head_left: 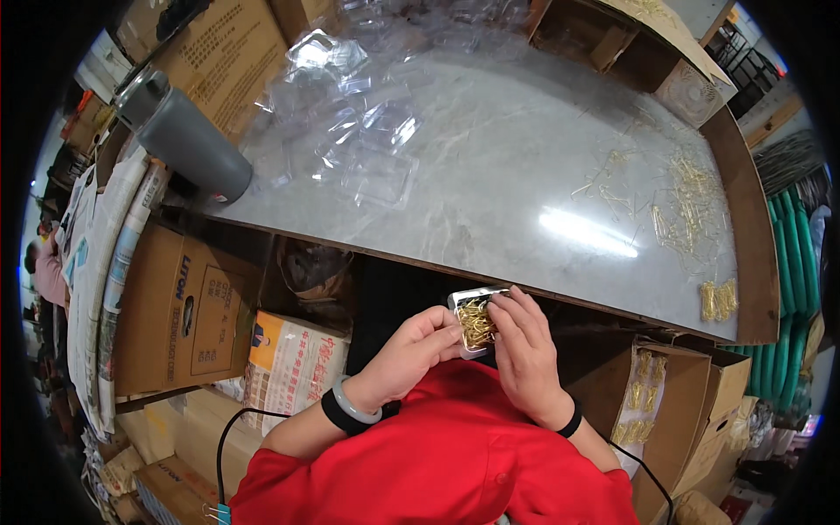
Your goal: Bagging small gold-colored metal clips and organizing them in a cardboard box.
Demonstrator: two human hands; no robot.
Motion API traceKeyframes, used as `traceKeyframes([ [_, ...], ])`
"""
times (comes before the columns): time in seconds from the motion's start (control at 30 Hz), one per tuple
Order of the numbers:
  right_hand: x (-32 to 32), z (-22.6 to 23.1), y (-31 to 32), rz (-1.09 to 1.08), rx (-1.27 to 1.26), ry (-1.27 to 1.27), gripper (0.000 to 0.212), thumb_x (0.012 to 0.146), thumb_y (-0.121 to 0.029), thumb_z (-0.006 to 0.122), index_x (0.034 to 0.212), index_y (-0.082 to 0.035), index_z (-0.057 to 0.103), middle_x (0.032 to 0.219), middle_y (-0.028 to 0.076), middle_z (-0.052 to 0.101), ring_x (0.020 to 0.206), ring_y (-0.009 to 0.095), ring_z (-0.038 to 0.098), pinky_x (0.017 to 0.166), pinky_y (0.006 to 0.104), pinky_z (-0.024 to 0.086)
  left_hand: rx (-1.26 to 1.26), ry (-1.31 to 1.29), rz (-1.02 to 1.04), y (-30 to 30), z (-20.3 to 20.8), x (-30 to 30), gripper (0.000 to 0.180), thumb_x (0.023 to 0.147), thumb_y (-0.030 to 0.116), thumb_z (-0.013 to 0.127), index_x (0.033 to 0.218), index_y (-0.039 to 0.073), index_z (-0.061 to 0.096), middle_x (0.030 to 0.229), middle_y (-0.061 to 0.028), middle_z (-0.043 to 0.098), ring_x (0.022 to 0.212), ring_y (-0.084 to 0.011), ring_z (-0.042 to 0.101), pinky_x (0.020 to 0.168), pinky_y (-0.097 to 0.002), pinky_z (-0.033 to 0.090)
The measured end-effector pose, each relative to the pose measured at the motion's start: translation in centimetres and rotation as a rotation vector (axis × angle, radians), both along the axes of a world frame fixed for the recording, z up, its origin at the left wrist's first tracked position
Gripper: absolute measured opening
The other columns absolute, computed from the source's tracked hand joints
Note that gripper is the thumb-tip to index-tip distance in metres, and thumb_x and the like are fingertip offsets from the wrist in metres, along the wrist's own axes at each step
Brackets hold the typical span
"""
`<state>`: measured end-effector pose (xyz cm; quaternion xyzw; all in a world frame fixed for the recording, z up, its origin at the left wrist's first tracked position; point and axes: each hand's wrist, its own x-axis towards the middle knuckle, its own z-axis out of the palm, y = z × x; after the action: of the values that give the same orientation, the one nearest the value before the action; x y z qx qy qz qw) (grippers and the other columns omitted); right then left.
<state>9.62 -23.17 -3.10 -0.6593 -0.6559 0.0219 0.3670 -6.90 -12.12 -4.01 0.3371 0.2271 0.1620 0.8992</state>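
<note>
In front of my red shirt, just off the table's near edge, both hands hold a small clear plastic blister pack (473, 353). Inside it lies a heap of thin gold-coloured metal hooks (477, 325). My left hand (413, 346) pinches the pack's left edge between thumb and fingers. Along the right side, my right hand (528, 354) grips the pack, its fingers reaching over the top corner and its thumb hidden. More loose gold hooks (687, 206) lie scattered at the table's right end, with small neat bundles (718, 300) of them near the corner.
The grey table (499, 149) has a raised board (754, 236) along its right end. Clear plastic packs (376, 131) are piled at its far left, beside a grey bottle (192, 136). An open carton (674, 411) stands below right, a brown carton (188, 311) below left.
</note>
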Motion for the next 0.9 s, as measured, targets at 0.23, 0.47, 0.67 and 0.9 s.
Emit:
traceKeyframes([
  [0.23,4.1,1.6,4.0,-0.163,0.148,0.004,0.034,0.091,0.002,0.058,0.124,0.001,0.062,0.129,0.018,0.060,0.126,0.042,0.053,0.105,0.0461,0.045,0.326,-0.042,-0.080,5.4,2.4,6.5,0.014,0.106,0.014,0.050,0.102,0.002,0.055,0.106,-0.0061,0.063,0.098,-0.0133,0.066,0.090,-0.0292,0.056],
  [0.47,6.0,0.1,5.5,-0.241,0.130,-0.067,0.036,0.089,0.003,0.060,0.124,0.001,0.062,0.130,0.018,0.060,0.127,0.041,0.052,0.104,0.0468,0.045,1.354,0.432,0.046,6.6,3.3,8.2,0.020,0.094,0.014,0.066,0.100,-0.001,0.055,0.101,-0.0143,0.067,0.082,-0.0258,0.071,0.074,-0.0344,0.057],
  [0.67,5.9,0.5,5.3,-0.213,0.150,0.067,0.053,0.084,0.007,0.059,0.137,0.002,0.052,0.136,0.021,0.055,0.134,0.041,0.047,0.110,0.0460,0.040,1.693,0.072,0.105,6.8,1.1,9.2,0.066,0.091,0.021,0.066,0.145,-0.004,0.039,0.150,-0.0240,0.038,0.142,-0.0405,0.036,0.117,-0.0449,0.032],
  [0.9,7.0,0.0,1.8,-0.306,0.074,0.169,0.055,0.090,0.000,0.059,0.143,0.003,0.045,0.141,0.023,0.052,0.139,0.041,0.043,0.114,0.0479,0.034,1.880,0.215,0.025,6.1,0.8,9.9,0.061,0.099,0.027,0.057,0.147,-0.005,0.037,0.149,-0.0236,0.041,0.141,-0.0423,0.037,0.115,-0.0468,0.035],
])
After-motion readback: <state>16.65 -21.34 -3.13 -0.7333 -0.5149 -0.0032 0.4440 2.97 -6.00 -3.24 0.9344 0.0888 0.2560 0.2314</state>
